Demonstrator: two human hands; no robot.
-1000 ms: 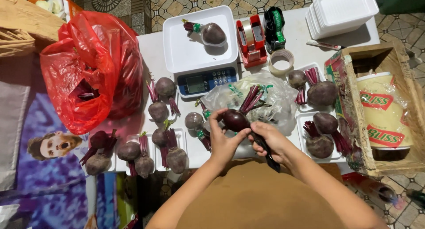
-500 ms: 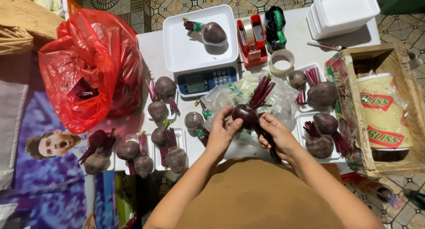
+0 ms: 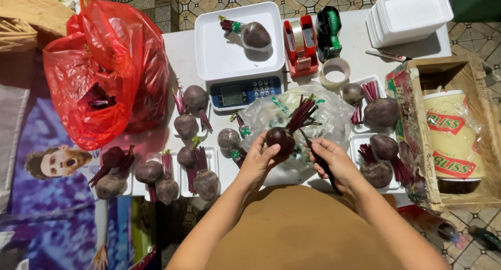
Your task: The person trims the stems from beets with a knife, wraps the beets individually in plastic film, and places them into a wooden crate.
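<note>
- L hand (image 3: 257, 163) clamped round a dark beetroot (image 3: 279, 138), held up over the clear plastic bag (image 3: 334, 111) mid-tabletop (image 3: 180, 53); red stalks fan up and to the right
- R hand (image 3: 334, 163) closed on a dark-handled knife (image 3: 318, 158); tip sits right by the stalk base, touching or not I can't tell
- vs 1 s ago: beet has moved right and turned, stalks now pointing up-right, and the knife hand has closed in beside it; reads as trimming of stalks in hand on this one, not finished
- around: trimmed beets on white foam trays (image 3: 209, 160) to the left and on a tray (image 3: 360, 142) to the right; one beet on the scale (image 3: 237, 56); red plastic bag (image 3: 102, 72) far left; tape dispenser (image 3: 300, 45) and tape roll (image 3: 335, 72) behind; tray stack (image 3: 412, 14) top right; wooden crate (image 3: 443, 139) at right edge
</note>
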